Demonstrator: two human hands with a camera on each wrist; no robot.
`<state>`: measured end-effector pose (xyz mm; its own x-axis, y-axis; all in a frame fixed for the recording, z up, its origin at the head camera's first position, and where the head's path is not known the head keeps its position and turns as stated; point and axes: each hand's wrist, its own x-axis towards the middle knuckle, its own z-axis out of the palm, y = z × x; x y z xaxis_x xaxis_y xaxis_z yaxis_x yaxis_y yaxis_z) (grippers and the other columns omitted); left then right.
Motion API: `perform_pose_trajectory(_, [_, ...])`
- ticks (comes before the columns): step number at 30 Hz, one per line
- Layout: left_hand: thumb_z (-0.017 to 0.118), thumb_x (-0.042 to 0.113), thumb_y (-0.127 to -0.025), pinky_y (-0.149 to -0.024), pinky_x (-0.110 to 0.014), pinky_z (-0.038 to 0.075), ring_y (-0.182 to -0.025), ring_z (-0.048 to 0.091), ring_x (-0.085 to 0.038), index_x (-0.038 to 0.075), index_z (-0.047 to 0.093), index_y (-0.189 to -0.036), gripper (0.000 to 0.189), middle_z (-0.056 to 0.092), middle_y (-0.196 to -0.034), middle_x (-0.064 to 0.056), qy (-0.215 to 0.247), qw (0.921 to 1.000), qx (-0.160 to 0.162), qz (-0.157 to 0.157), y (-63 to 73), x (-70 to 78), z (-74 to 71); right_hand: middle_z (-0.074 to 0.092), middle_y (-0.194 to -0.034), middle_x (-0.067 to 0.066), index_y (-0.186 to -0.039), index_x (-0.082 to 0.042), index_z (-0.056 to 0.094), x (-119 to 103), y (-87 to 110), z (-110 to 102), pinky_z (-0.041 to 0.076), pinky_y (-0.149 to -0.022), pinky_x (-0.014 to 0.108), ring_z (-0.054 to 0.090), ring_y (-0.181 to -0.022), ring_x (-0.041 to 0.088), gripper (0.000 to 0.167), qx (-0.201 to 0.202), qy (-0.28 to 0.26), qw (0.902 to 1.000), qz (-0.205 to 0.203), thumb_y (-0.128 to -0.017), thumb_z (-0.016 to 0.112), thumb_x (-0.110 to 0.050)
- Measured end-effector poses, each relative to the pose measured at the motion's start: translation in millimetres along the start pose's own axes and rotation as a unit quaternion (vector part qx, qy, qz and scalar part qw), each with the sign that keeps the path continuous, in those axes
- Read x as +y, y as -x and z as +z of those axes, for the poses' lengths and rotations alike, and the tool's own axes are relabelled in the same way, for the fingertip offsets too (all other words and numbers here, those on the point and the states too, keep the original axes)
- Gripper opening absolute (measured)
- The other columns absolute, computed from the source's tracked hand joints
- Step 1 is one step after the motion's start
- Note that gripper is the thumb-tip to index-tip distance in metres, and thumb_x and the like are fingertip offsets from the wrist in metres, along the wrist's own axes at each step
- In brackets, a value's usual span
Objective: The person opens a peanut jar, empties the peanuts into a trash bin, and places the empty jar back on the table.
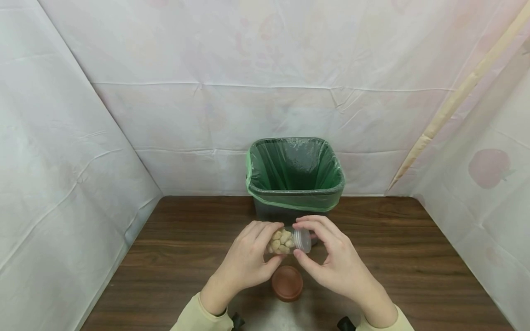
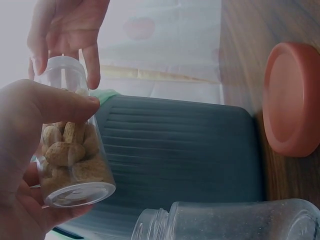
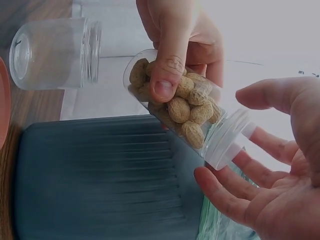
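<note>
My left hand [image 1: 248, 253] grips a clear jar of peanuts [image 3: 185, 102], thumb on one side and fingers round the other. The jar lies tipped on its side in the air, its translucent cap end [image 3: 225, 140] toward my right hand [image 1: 335, 255]. In the right wrist view, the right hand's fingers are spread about that cap, fingertips right at its edge, while the thumb stands apart from it. Below the hands, a round reddish-brown lid [image 1: 287, 283] lies on the table. A second clear jar [image 3: 52, 52], uncapped and with nothing inside, stands upright; the left hand hides it in the head view.
Behind the hands, a dark bin [image 1: 273, 211] lined with a green bag [image 1: 296, 197] stands at the back of the brown wooden table [image 1: 165, 257]. Pale cloth [image 1: 186, 115] hangs round the back and both sides.
</note>
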<state>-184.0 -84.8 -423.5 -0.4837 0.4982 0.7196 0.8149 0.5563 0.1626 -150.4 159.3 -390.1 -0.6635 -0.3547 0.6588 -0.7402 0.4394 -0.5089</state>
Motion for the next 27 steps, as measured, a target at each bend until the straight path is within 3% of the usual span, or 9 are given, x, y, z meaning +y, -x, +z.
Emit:
perform_pose_trajectory(5, [0.094, 0.016, -0.076, -0.097, -0.038, 0.058, -0.106, 0.069, -0.02, 0.005, 0.067, -0.134, 0.065, 0.072, -0.117, -0.003, 0.002, 1.0, 0.002, 0.0, -0.5, 0.4, -0.3, 0.065, -0.141, -0.003, -0.139, -0.018, 0.067, -1.9, -1.0, 0.8, 0.061, -0.09, 0.028, 0.067, -0.124, 0.016, 0.056, 0.022, 0.002, 0.9996, 0.017, -0.089, 0.09, -0.014])
perform_pose_trajectory(14, [0.094, 0.016, -0.075, -0.095, -0.038, 0.058, -0.103, 0.069, -0.021, 0.004, 0.067, -0.133, 0.065, 0.072, -0.115, -0.003, -0.006, 0.9999, 0.009, 0.001, -0.6, 0.5, 0.5, 0.07, -0.133, -0.004, -0.134, -0.014, 0.07, -1.1, 0.7, 2.2, 0.065, -0.085, 0.037, 0.07, -0.116, 0.021, 0.046, 0.067, 0.026, 0.9939, 0.084, -0.092, 0.088, -0.019])
perform_pose_trajectory(20, [0.093, 0.017, -0.075, -0.092, -0.039, 0.059, -0.101, 0.068, -0.022, 0.005, 0.068, -0.133, 0.064, 0.073, -0.115, -0.004, -0.028, 0.9994, 0.019, 0.0, -0.8, -0.3, 0.8, 0.071, -0.129, 0.002, -0.134, -0.008, 0.069, -0.5, 1.8, 4.1, 0.065, -0.079, 0.034, 0.071, -0.113, 0.02, 0.038, 0.059, 0.03, 0.9884, 0.136, -0.101, 0.08, -0.023])
perform_pose_trajectory(27, [0.095, 0.021, -0.076, -0.091, -0.041, 0.059, -0.1, 0.069, -0.023, 0.004, 0.069, -0.133, 0.065, 0.073, -0.114, -0.005, -0.055, 0.9984, 0.015, -0.001, -0.8, 0.1, -0.7, 0.07, -0.132, 0.004, -0.138, -0.006, 0.067, 0.4, 1.6, 6.5, 0.064, -0.074, 0.035, 0.072, -0.11, 0.019, 0.042, 0.032, 0.043, 0.98, 0.192, -0.107, 0.073, -0.034])
